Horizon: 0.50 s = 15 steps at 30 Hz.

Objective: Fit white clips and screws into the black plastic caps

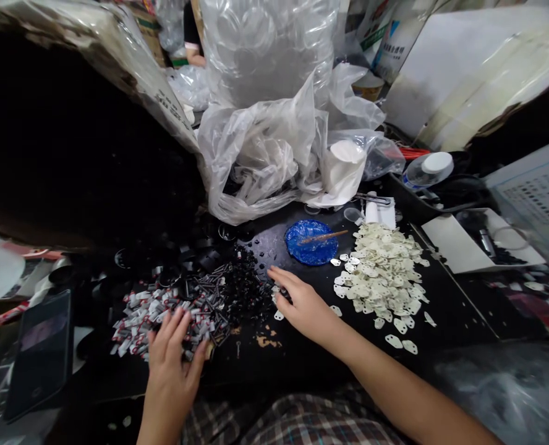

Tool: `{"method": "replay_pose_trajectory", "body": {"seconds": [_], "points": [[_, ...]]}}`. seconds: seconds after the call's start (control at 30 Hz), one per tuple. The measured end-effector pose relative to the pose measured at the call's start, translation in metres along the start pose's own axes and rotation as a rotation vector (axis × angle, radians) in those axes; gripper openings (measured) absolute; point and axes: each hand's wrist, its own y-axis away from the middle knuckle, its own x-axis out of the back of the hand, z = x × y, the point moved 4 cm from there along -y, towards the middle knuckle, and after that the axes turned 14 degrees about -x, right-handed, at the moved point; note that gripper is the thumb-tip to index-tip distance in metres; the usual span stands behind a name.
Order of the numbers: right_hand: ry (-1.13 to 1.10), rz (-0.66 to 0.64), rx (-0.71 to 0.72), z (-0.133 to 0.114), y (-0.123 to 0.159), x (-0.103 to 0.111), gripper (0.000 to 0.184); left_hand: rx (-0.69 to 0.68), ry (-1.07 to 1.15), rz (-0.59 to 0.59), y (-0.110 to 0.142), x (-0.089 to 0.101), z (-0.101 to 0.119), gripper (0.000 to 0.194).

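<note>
My left hand (175,346) rests at the near edge of a pile of small grey-and-white parts with red bands (140,309). Its fingers are spread and its thumb stands apart. Beside that pile lie dark screws or springs (207,290), too small to tell which. My right hand (302,306) reaches in from the right, fingers stretched toward a heap of tiny black parts (244,278). A few pale flat pieces (279,315) lie under its fingertips. To its right spreads a large pile of cream tabs with holes (386,272). I make out nothing held in either hand.
Behind my right hand is a blue dish (311,250) with a brown stick (323,237) across it. Plastic bags (260,161) and a white roll (344,167) stand behind. A phone (40,352) sits at left, an open white box (460,244) at right.
</note>
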Motion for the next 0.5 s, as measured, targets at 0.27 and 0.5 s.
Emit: {"method": "replay_pose_trajectory", "body": {"seconds": [0.27, 0.5], "points": [[0.048, -0.025, 0.001, -0.027, -0.058, -0.020, 0.056, 0.276, -0.137, -0.051, 0.014, -0.009, -0.039, 0.104], [-0.010, -0.051, 0.012, -0.031, -0.027, -0.008, 0.053, 0.106, -0.035, -0.084, -0.003, -0.014, -0.062, 0.090]]}}
